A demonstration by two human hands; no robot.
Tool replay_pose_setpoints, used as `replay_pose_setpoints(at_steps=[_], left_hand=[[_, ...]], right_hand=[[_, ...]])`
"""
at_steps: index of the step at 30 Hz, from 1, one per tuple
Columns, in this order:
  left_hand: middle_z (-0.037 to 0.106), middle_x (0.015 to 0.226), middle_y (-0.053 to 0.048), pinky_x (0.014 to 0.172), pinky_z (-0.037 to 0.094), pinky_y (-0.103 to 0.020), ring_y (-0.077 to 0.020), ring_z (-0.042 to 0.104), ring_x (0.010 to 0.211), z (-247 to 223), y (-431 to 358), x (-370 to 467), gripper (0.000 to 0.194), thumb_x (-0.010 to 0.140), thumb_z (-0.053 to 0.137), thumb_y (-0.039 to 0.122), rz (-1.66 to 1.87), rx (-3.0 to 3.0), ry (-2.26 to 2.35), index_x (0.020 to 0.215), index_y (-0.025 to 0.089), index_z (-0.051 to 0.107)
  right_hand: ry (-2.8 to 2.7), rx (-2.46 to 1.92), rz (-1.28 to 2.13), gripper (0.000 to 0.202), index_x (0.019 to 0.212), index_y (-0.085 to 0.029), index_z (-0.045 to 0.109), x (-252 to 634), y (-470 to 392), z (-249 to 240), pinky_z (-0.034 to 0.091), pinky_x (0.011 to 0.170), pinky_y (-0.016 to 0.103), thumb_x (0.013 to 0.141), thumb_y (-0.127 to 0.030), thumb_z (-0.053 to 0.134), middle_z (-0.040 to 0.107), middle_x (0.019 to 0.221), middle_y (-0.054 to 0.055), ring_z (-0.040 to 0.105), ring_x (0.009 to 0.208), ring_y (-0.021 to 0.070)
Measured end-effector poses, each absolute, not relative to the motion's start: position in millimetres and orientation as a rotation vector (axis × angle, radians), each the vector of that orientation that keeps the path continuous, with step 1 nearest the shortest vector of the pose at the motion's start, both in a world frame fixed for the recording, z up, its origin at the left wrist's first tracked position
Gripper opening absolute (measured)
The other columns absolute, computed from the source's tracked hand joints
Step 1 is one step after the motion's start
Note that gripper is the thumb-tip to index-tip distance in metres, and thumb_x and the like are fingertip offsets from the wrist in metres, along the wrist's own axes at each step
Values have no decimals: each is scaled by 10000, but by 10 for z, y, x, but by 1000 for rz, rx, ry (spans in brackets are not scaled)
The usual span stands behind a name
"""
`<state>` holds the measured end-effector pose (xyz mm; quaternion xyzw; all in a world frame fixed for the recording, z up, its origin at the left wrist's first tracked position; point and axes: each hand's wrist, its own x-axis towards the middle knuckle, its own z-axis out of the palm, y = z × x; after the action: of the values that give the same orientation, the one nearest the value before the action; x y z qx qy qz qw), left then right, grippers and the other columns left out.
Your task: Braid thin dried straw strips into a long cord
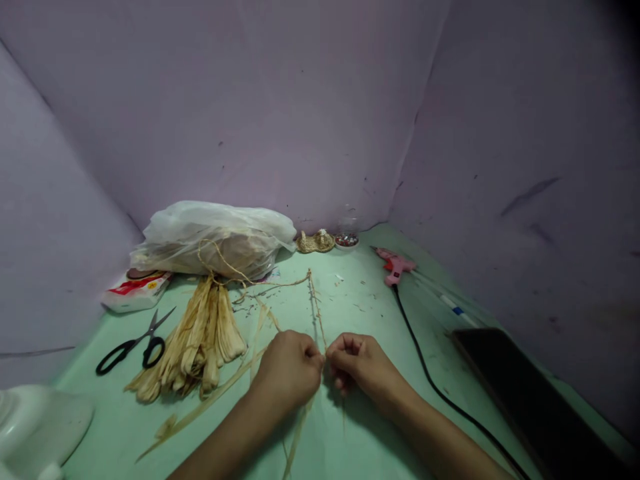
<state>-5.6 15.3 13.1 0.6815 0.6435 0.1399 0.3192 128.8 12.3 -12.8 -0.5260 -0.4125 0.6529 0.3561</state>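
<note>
A thin twisted fibre cord (318, 307) runs from the middle of the table down to my hands, its far end standing near a bend where it turns left toward a bundle of dried fibre strips (203, 340). My left hand (293, 367) is closed, thumb and forefinger pinching the cord's near end. My right hand (357, 363) pinches the same end from the other side, its fingertips almost touching the left ones. Loose pale strips (300, 427) hang below my hands; some lie left of my left hand. The exact grip is partly hidden by the fingers.
Black-handled scissors (137, 343) lie left of the bundle. Behind are a filled plastic bag (220, 233), a small woven piece (315, 242) and a small container (347, 240). On the right are a pink glue gun (396, 265) with black cable and a dark flat slab (525, 393).
</note>
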Motion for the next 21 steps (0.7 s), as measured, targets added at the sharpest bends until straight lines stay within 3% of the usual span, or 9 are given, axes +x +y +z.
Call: replay_pose_setpoints(at_steps=[5,10,13,16,18,21], left_hand=[[605,619,-74,539,322,-270,-179,532,581,270,-122,97,263,716,373,243,169,2130,1803,651,182,620],[634,727,-136,608,366,-309,-229,578,676,288,-312,255,320,692,367,132,-26,2249,1716,888,137,620],[629,714,-145,593,363,-302,-231,574,664,301,-325,243,274,673,409,149,-53,2244,1649,808,127,646],[599,596,-102,541,342,-274,-195,551,585,349,-217,132,247,697,435,262,90,2121,1638,601,150,633],[571,548,-70,519,336,-251,-158,529,544,369,-87,54,270,707,430,291,303,1953,1691,561,148,607],[557,547,-34,434,329,-224,-116,486,429,322,93,12,231,689,439,250,454,1419,1647,799,129,602]], right_hand=[[-1092,-1383,1651,93,598,-150,478,1288,95,-107,274,293,159,611,-236,510,516,443,-39,427,312,54],[-1073,-1360,1644,30,573,-150,477,1288,80,-80,219,303,162,592,-172,486,516,430,-46,371,294,31],[-1076,-1378,1653,20,577,-154,473,1298,89,-80,202,301,168,596,-162,479,531,456,-47,319,279,19],[-1077,-1397,1646,28,587,-158,473,1312,105,-104,186,297,165,604,-173,490,497,430,-60,298,275,18],[-1098,-1384,1636,58,588,-158,477,1318,112,-121,177,293,166,616,-199,507,473,412,-64,289,275,21],[-1143,-1361,1634,113,587,-156,477,1318,114,-130,171,290,168,637,-246,522,461,417,-62,288,278,22]])
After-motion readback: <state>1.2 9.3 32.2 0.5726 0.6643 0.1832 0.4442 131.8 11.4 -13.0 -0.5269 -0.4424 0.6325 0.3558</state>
